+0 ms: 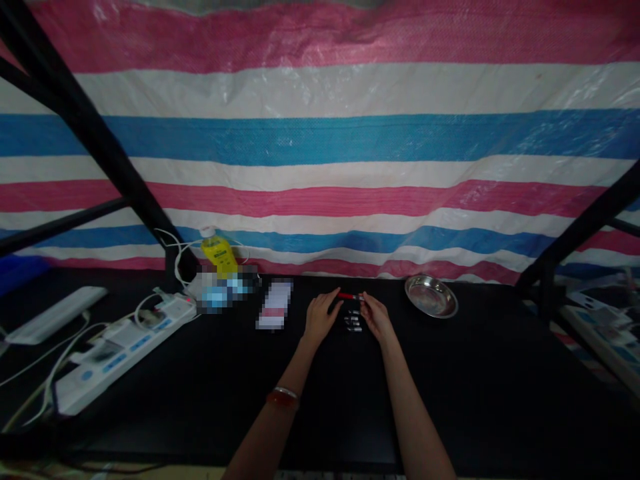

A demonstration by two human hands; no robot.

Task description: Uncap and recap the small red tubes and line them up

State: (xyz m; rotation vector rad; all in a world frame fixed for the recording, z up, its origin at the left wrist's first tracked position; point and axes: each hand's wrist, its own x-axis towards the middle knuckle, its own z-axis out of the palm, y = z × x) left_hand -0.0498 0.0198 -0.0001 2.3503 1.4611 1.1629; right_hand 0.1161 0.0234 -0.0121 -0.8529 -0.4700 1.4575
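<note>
Between my two hands lies a slim red stick with a silvery end (346,295), held level above the black tabletop; its exact kind is too small to make out. The fingertips of my left hand (321,315) close on its red end. At the silvery end, my right hand (376,316) pinches it with thumb and fingers. Several small shiny pieces (354,321) lie in a short column on the table just below the stick, between both hands. Their kind cannot be made out.
To the right sits a round metal dish (431,297). A blurred flat rectangle (275,305) lies left of my hands. Farther left are a yellow bottle (219,253) and a white power strip (125,350) with cables. Black frame posts (107,147) flank the table (345,400); striped sheeting (320,140) hangs behind.
</note>
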